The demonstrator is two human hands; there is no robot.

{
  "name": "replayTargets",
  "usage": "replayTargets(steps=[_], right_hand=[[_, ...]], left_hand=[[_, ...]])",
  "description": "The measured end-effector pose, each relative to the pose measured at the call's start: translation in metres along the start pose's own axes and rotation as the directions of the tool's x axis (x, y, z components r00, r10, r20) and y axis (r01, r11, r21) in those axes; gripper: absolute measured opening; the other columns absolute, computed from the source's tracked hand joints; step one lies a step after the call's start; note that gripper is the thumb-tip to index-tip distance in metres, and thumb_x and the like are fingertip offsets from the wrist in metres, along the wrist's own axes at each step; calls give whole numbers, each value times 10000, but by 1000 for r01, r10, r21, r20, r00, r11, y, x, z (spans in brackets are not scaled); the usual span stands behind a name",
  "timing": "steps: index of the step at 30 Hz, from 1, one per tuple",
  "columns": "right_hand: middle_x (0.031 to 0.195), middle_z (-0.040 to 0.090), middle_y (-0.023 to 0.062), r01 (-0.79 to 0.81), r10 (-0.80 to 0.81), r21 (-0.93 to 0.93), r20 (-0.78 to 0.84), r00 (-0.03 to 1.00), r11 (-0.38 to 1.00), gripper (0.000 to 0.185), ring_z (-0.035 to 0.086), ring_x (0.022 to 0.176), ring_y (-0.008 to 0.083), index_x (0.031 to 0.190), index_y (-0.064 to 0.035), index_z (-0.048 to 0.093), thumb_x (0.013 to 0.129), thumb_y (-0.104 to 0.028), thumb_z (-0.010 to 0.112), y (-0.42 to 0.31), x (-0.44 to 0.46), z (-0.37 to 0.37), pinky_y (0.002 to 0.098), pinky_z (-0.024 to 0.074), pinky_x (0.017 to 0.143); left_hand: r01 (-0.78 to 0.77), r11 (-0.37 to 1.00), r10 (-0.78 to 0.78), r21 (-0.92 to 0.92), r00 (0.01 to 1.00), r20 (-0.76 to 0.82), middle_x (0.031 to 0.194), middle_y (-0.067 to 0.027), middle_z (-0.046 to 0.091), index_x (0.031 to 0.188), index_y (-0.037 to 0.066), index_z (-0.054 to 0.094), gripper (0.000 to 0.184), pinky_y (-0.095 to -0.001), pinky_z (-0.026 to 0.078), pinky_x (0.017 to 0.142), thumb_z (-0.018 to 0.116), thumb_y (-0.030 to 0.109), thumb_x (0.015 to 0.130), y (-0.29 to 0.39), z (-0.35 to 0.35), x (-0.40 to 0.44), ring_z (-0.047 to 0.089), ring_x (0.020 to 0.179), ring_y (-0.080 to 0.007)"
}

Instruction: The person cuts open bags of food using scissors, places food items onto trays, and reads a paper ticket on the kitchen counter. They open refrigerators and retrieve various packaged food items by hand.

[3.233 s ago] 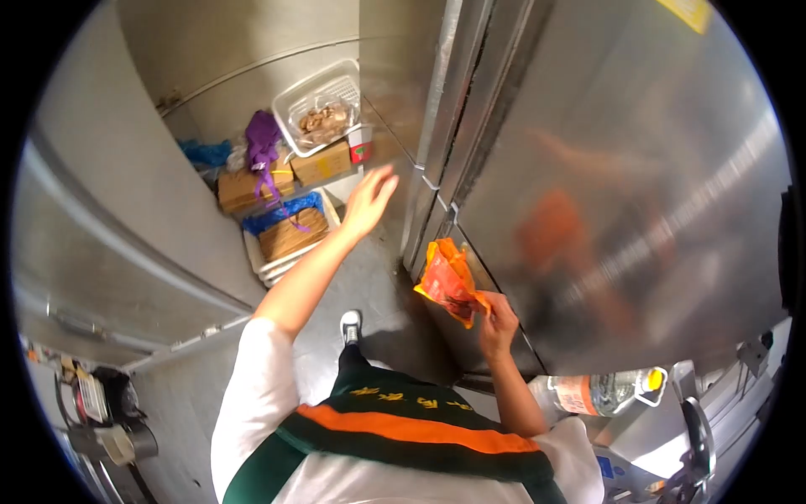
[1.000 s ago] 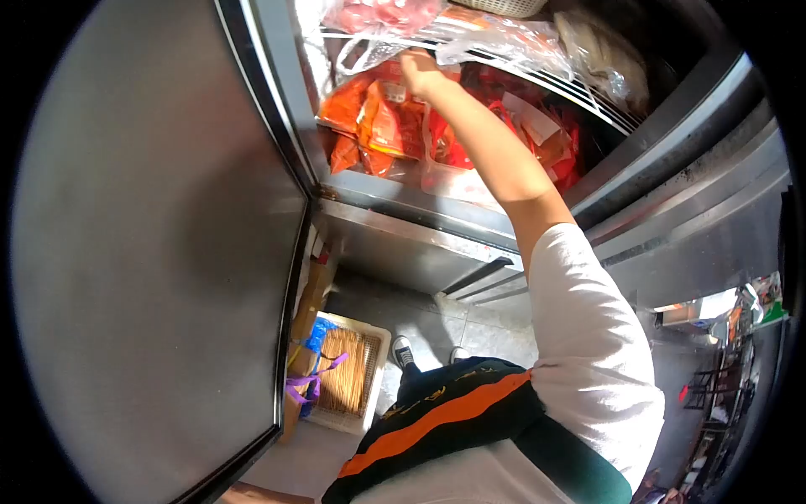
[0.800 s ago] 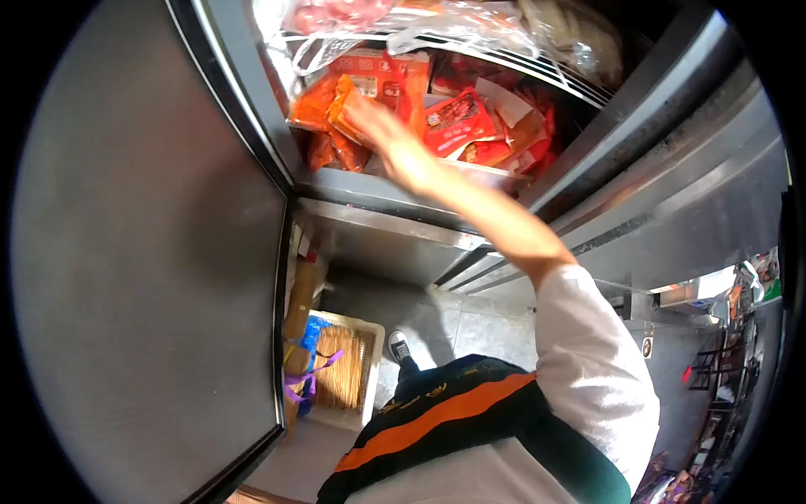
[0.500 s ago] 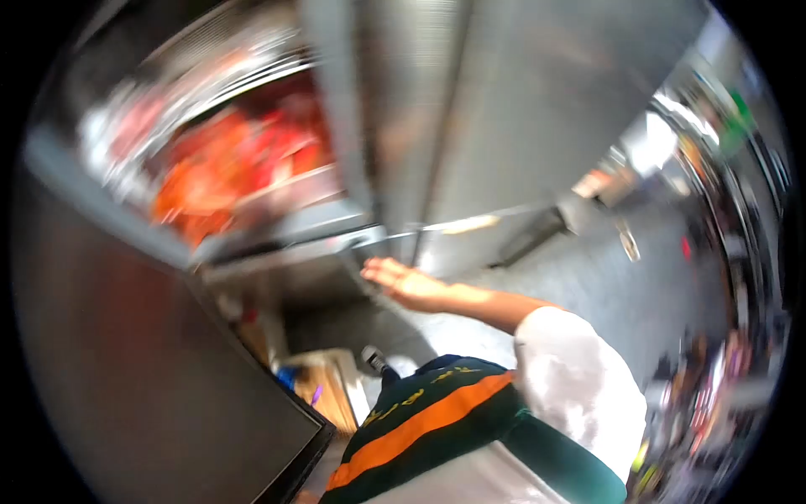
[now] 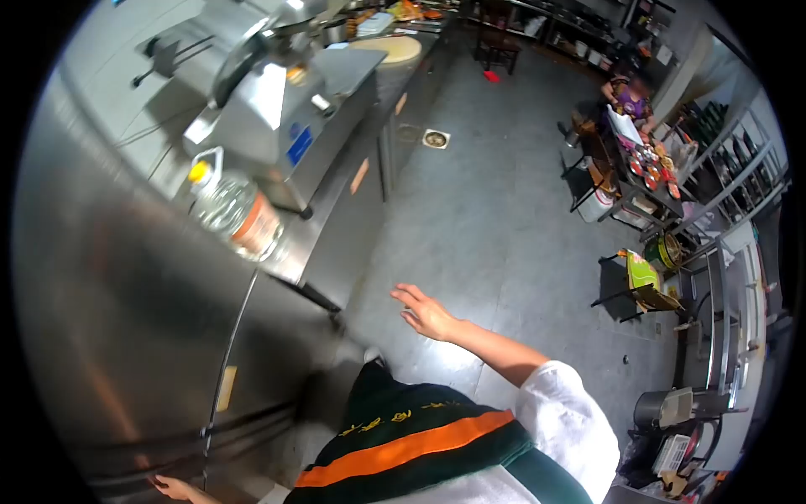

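My right hand (image 5: 428, 315) is held out over the grey floor (image 5: 470, 210), its fingers spread and nothing in them. At the lower left edge, my left hand (image 5: 175, 488) is by the steel door (image 5: 126, 336), fingers stretched out; whether it touches the metal is hard to tell. A large clear bottle (image 5: 237, 214) with a yellow cap and orange label stands on the steel counter (image 5: 290, 252), beside a metal machine (image 5: 277, 134) with a blue label.
Farther along the counter lies a round board (image 5: 390, 50). At the right, a person (image 5: 630, 101) sits at a table (image 5: 634, 155) with red items. Nearer are a chair with a green cover (image 5: 641, 273), a metal pot (image 5: 659, 410) and a floor drain (image 5: 436, 139).
The view has swung right, from the opened refrigerator with orange and red packets to the counter and room. My right hand has come out from among the packets, and my left hand now shows.
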State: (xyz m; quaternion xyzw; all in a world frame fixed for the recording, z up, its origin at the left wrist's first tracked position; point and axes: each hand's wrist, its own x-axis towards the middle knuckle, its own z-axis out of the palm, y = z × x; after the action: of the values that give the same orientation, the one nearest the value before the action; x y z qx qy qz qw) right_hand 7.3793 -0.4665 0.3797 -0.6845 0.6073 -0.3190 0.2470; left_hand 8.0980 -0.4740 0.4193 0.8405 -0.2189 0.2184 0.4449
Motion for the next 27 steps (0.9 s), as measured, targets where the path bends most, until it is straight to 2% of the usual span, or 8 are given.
replayTargets(steps=[3, 7, 10, 14, 17, 18, 21, 27], right_hand=[[1155, 364, 143, -224, 213, -67, -142, 967, 972, 414, 545, 803, 288, 1116, -80, 382, 724, -41, 509, 79, 6, -37, 338, 458, 710], [1137, 388, 162, -498, 460, -116, -250, 852, 859, 402, 465, 938, 340, 1108, -72, 391, 722, -72, 504, 203, -2, -83, 373, 410, 782], [1044, 481, 186, -799, 759, -181, -251, 601, 573, 367, 458, 966, 321, 1009, -37, 494, 693, -207, 570, 294, -58, -97, 361, 383, 822], [752, 592, 148, -998, 971, -23, -236, -45, -52, 356, 557, 757, 294, 752, -27, 597, 664, -371, 574, 337, -141, -138, 348, 433, 681], [593, 580, 109, -885, 913, 363, -174, -370, -290, 359, 572, 591, 242, 602, -35, 588, 682, -379, 523, 363, -192, -152, 329, 438, 562], [534, 560, 97, -984, 947, -53, -286, -147, -169, 329, 552, 500, 197, 555, -36, 573, 684, -334, 522, 397, -224, -137, 310, 444, 519], [546, 563, 84, -614, 791, 634, -7, -612, -470, 201, 542, 467, 173, 553, -57, 562, 647, -233, 579, 433, -210, -169, 299, 452, 508], [628, 531, 57, -904, 960, 385, -127, -250, -185, 122, 514, 539, 178, 705, -95, 548, 694, -216, 537, 706, -56, -316, 316, 416, 422]], left_hand=[[99, 896, -60, 434, 993, -102, 918, -192, 540, 957, 34, 554, 325, -381, 439, 704, 513, 281, 750, -10, 70, -60, 523, 849, -295], [-162, 740, -235, 653, 848, 476, 873, -172, 550, 928, 35, 550, 288, -359, 434, 688, 493, 269, 768, 15, 171, -246, 533, 809, -275], [-521, 836, -100, 172, 163, 981, 840, -156, 559, 906, 36, 547, 264, -342, 431, 676, 478, 259, 782, 93, 251, -420, 540, 779, -261], [-121, 704, 535, -700, -557, 635, 796, -136, 569, 876, 37, 544, 239, -320, 427, 660, 458, 247, 801, 336, 316, -632, 550, 739, -242], [7, 654, 550, -756, -690, 470, 828, -128, 580, 928, 56, 540, 216, -296, 428, 679, 478, 215, 796, 552, 311, -751, 556, 765, -248], [87, 630, 587, -771, -704, 400, 845, -127, 579, 942, 63, 538, 211, -294, 427, 692, 478, 201, 793, 618, 299, -775, 557, 781, -243], [249, 453, 736, -856, -646, 202, 855, -113, 581, 948, 56, 538, 198, -276, 426, 685, 495, 165, 789, 759, 286, -831, 559, 783, -206], [156, 382, 765, -911, -606, 218, 829, -133, 559, 891, 47, 536, 163, -327, 438, 645, 482, 100, 746, 883, 337, -889, 543, 755, -293]])
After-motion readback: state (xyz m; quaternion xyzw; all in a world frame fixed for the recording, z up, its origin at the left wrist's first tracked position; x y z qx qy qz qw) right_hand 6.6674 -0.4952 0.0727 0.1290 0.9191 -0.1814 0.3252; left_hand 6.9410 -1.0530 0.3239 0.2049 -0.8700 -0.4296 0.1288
